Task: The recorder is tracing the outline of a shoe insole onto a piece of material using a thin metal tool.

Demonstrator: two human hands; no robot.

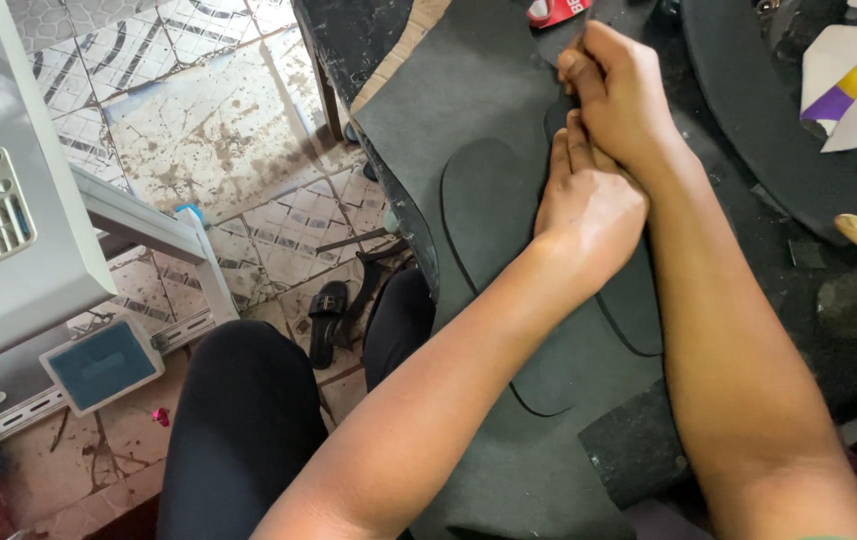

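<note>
Two hands point(604, 150) on one sole cutout point(494, 215).

Look at the upper left of the frame and you see a tiled floor point(199, 130), pale with dark patterns and lots of brown stains. At the left edge stands a grey machine point(9, 200) on a metal frame point(164, 230). Lower down, near the middle, a black sandal point(329, 315) lies on the tiles. Bright daylight falls on the floor. A dark worktable point(354, 40) fills the right side.
</note>
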